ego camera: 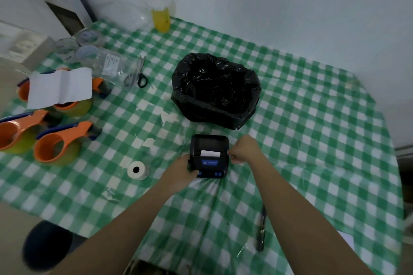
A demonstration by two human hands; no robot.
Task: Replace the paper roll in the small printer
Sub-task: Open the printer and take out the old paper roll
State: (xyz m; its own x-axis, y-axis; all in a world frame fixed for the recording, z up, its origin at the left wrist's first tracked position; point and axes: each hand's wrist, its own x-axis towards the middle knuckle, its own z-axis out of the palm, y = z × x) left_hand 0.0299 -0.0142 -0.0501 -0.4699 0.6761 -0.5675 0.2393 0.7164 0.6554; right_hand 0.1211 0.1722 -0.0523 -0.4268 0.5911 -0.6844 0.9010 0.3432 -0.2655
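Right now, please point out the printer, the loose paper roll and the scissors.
printer (209, 156): head view, on its dark top, at the white paper showing.
paper roll (138, 170): head view, on the white end face beside the core hole.
scissors (142, 80): head view, on the black handle loop.

No legible text. Printer (209, 156) blue display shows marks, too blurred to read. Label on clear bag (111, 65) likewise unreadable.
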